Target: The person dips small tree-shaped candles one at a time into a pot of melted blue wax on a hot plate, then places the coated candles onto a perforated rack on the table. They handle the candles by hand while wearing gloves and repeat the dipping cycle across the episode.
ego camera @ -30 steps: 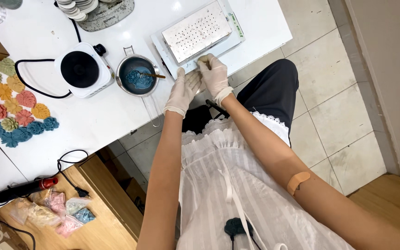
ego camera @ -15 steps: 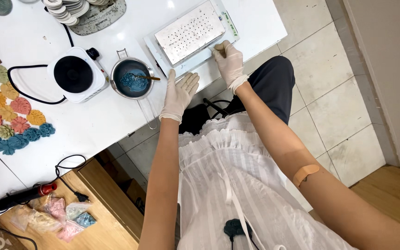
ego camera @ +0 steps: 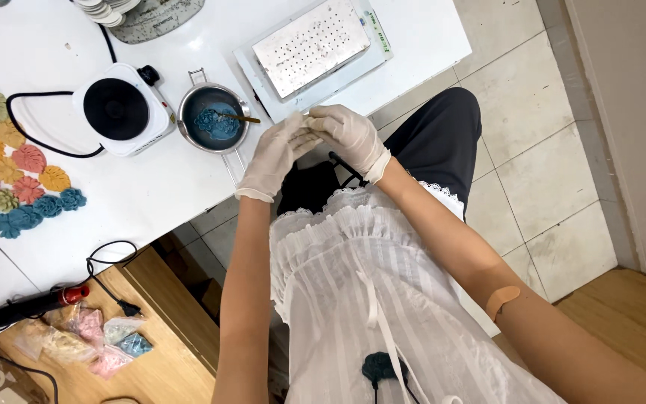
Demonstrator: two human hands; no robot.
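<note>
One camera sits on the person's head and looks steeply down past the chest and forearms. It takes in the edge of the white table (ego camera: 151,187) at upper left, the tiled floor (ego camera: 555,187) at right and a wooden shelf (ego camera: 151,352) lower left. The gloved hands sit near frame centre, fairly close. No second view shares the scene.

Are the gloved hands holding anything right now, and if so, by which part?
It cannot be told. The left hand and right hand, both in white gloves, meet fingertip to fingertip at the white table's edge; anything pinched between them is hidden.
</note>
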